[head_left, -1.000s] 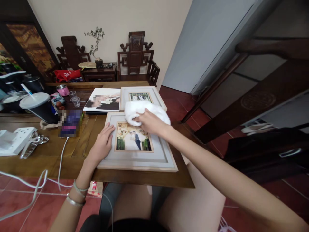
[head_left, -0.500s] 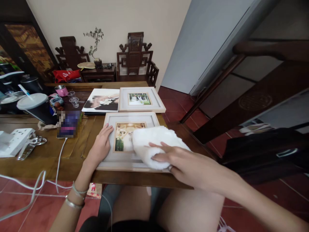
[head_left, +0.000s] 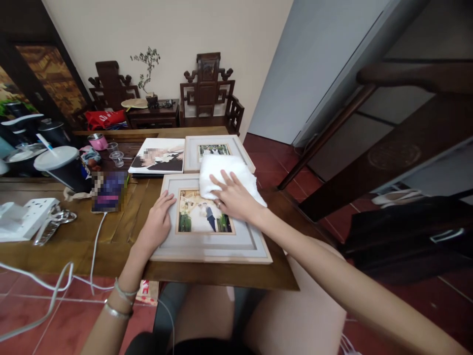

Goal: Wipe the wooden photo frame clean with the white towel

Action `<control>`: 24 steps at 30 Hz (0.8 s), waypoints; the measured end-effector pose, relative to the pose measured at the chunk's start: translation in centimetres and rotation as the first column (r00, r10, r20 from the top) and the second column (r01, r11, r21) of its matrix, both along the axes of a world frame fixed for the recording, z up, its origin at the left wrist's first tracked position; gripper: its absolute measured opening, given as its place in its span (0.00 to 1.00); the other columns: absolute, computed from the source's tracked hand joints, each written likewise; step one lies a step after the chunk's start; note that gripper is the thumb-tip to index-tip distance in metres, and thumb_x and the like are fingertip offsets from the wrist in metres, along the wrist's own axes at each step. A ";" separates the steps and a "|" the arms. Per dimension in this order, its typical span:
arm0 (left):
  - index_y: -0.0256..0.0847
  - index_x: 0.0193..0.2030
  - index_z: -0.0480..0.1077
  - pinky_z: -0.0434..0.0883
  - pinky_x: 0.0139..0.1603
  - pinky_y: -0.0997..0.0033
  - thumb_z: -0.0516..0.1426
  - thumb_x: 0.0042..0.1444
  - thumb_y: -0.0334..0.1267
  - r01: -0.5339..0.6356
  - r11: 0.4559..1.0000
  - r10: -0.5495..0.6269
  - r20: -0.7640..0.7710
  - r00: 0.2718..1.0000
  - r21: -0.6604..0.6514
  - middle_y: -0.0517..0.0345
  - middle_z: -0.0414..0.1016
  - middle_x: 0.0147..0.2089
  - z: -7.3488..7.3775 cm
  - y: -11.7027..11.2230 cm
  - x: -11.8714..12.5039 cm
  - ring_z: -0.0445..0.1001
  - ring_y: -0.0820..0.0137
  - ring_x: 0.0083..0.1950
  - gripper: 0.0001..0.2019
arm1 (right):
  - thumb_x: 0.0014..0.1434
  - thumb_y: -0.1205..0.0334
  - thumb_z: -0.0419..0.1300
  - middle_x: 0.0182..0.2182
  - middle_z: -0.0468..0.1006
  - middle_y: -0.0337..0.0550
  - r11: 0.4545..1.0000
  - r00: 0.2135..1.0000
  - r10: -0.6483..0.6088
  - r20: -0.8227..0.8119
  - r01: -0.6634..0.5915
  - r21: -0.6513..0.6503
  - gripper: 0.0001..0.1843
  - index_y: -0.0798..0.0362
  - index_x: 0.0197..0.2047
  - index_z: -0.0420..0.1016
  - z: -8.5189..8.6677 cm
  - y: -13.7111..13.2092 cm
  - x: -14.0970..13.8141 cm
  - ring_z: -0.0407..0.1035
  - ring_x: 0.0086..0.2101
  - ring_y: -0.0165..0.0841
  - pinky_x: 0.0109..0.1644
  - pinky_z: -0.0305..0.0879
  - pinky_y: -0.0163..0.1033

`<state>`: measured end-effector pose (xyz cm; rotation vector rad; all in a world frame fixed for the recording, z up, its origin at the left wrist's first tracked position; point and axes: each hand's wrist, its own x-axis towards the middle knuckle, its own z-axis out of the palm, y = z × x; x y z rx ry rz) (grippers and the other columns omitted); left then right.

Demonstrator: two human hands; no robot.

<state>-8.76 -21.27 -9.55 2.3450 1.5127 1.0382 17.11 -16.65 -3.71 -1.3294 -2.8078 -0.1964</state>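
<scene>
A light wooden picture frame (head_left: 218,250) with a photo of a couple lies flat near the table's front edge. My left hand (head_left: 158,217) holds its left side, fingers bent over the border. Under my right hand (head_left: 232,197) is a folded, fluffy white cloth (head_left: 225,170), gripped with the fingers spread across it. The cloth lies over the frame's upper right part and hides that corner. It also overlaps the lower part of a second picture frame (head_left: 192,150) just behind. To the left of that one sits a white-edged photo panel (head_left: 158,155).
On the left of the wooden table (head_left: 125,251) are a lidded black cup (head_left: 61,167) with a straw, a phone (head_left: 110,192) on a white cable, a power strip (head_left: 33,217) and small clear cups (head_left: 117,158). A dark wooden chair (head_left: 332,158) stands at right.
My right hand has moved the cloth up and away from me, from the frame's lower right to its upper right. The photo is now uncovered. My left hand stays on the frame's left side.
</scene>
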 end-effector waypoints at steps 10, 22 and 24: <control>0.32 0.57 0.69 0.60 0.69 0.48 0.46 0.58 0.23 0.020 0.999 -0.019 -0.040 0.999 0.035 0.39 0.70 0.61 0.0 0.1 0.2 0.60 0.58 0.70 0.22 | 0.61 0.71 0.53 0.61 0.69 0.52 0.887 0.963 0.202 -0.176 -0.257 -0.384 0.18 0.52 0.51 0.77 4.7 -12.2 1.8 0.59 0.62 0.47 0.63 0.60 0.55; 0.35 0.58 0.69 0.60 0.69 0.47 0.46 0.58 0.24 0.022 1.000 -0.022 -0.027 0.999 -0.002 0.43 0.70 0.62 0.1 -0.1 0.1 0.59 0.59 0.70 0.23 | 0.53 0.77 0.55 0.71 0.48 0.52 0.999 0.994 -0.042 -0.103 0.041 -0.012 0.31 0.53 0.60 0.71 0.3 -2.7 1.2 0.34 0.67 0.63 0.65 0.34 0.75; 0.35 0.57 0.69 0.60 0.69 0.47 0.46 0.58 0.24 0.016 1.000 -0.016 -0.021 1.000 0.000 0.42 0.70 0.62 0.1 0.0 0.1 0.60 0.59 0.70 0.22 | 0.55 0.75 0.54 0.69 0.52 0.55 0.999 0.998 -0.034 -0.045 0.035 0.012 0.30 0.55 0.62 0.70 -0.1 -1.3 0.9 0.38 0.67 0.63 0.65 0.36 0.73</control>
